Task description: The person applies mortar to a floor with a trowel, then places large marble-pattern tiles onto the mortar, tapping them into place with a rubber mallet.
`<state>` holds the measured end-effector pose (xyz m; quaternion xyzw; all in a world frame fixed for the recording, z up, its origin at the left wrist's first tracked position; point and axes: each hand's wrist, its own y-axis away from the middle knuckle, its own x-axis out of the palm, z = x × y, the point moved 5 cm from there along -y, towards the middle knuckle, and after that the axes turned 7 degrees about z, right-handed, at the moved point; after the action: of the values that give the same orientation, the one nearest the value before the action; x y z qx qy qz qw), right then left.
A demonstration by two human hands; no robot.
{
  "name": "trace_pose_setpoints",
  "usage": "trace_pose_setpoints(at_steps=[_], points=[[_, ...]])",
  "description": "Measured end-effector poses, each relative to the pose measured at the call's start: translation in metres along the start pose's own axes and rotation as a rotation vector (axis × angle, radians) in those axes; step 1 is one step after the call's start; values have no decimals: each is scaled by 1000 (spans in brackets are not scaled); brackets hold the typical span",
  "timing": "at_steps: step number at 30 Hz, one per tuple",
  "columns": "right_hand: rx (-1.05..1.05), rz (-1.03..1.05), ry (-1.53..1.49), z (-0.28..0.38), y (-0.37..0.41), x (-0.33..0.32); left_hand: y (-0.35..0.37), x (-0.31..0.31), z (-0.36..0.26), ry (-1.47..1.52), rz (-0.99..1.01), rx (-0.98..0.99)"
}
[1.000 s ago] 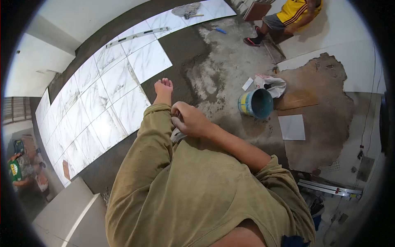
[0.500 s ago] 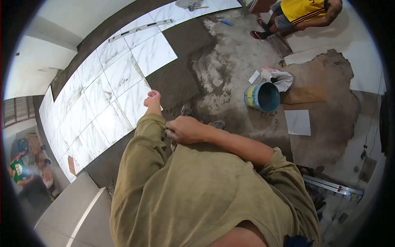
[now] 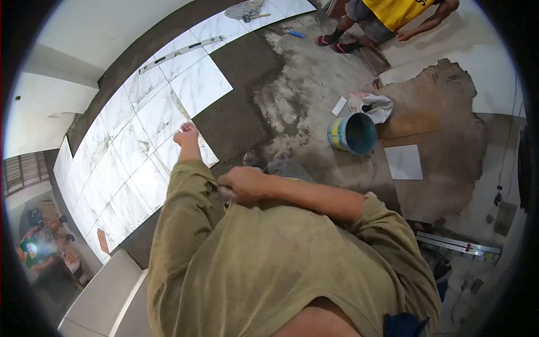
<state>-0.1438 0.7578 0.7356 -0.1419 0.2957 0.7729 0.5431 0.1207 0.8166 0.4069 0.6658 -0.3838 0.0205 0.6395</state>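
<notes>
The right hand point(image 3: 244, 182), left of the blue bucket point(image 3: 353, 133), is closed, pinching the olive trouser leg point(image 3: 185, 196). The bare foot point(image 3: 187, 137) is farther left, on the white tiles point(image 3: 140, 129)

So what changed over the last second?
Left hand swung left, from over bare screed to over the white tiles. Right hand followed, still pinching the left sleeve. Person in yellow shifted stance. Blue bucket and loose tile stayed.

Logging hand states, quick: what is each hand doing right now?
Left hand: not in view.
Right hand: closed, pinching the olive fabric beside it.
</notes>
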Motion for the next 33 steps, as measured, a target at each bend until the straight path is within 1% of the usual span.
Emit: trace_pose_setpoints(at_steps=[1, 2, 3, 4, 5, 6, 7, 8, 9, 10, 11, 12, 13, 14, 15, 17, 19, 21, 23, 24, 25, 26, 27, 28, 29, 30, 31, 32, 33], points=[[-10, -12, -30, -8, -3, -9, 14, 17, 6, 210, -60, -4], [-28, -22, -57, -14, -3, -17, 31, 31, 16, 225, -59, 0], [-40, -18, -55, -13, 3, -22, 51, 48, 23, 35, 42, 49], [-92, 50, -53, -5, 8, -28, 59, 63, 27, -160, 146, 100], [-142, 115, -48, 2, 14, -36, 70, 71, 28, -158, 159, 112], [-154, 110, -39, 3, 23, -49, 79, 78, 27, -629, 243, 164], [-149, 178, 27, 3, 34, -59, 85, 83, 30, -1099, 314, 216], [-143, 245, 92, -2, 42, -66, 65, 80, 24, -1323, 394, 193], [-150, 242, 99, -15, 46, -70, 59, 74, 21, -1509, 481, 342], [-134, 129, 141, -34, 48, -74, 65, 69, 17, -1744, 483, 463], [-118, 15, 181, -49, 51, -81, 68, 55, 14, -1850, 460, 502], [-123, 9, 183, -61, 56, -90, 69, 39, 12, -1956, 437, 546], [-86, -73, 120, -74, 62, -103, 67, 17, 8, -1962, 380, 557], [-44, -159, 45, -87, 66, -115, 81, -2, 8, -1998, 316, 549], [-37, -179, 19, -96, 66, -119, 76, -32, 1, -1935, 288, 486], [79, -270, -127, -123, 67, -138, 58, -90, -9, -2164, 543, 392], [119, -286, -128, -140, 66, -157, 72, -139, -13, -2138, 245, -100], [154, -289, -132, -164, 56, -175, 114, -134, -2, -2147, 309, -133], [155, -147, -46, -196, 38, -190, 112, -144, -2, -2014, 175, -256], [158, -153, -46, -211, 28, -205, 94, -153, -3, -1773, 87, -343], [190, -103, -10, -227, 14, -218, 81, -139, 3, -1534, 6, -421], [227, -56, 25, -244, -1, -234, 65, -119, 9, -1508, -80, -370], [241, -75, 15, -260, -19, -251, 67, -89, 26, -1486, -167, -321], [259, -64, 63, -279, -40, -269, 67, -52, 48, -1483, -312, -142], [271, -32, 108, -296, -57, -280, 42, -23, 62, -1458, -214, -187], [330, 0, 53, -320, -74, -290, 20, -7, 63, -1430, -138, -228], [388, 22, -3, -344, -91, -306, 0, 24, 72, -1314, 58, -250], [445, 70, 23, -362, -99, -325, -2, 74, 91, -1357, 124, -111], [504, 108, 61, -383, -102, -347, 24, 140, 120, -1457, 160, -9]])
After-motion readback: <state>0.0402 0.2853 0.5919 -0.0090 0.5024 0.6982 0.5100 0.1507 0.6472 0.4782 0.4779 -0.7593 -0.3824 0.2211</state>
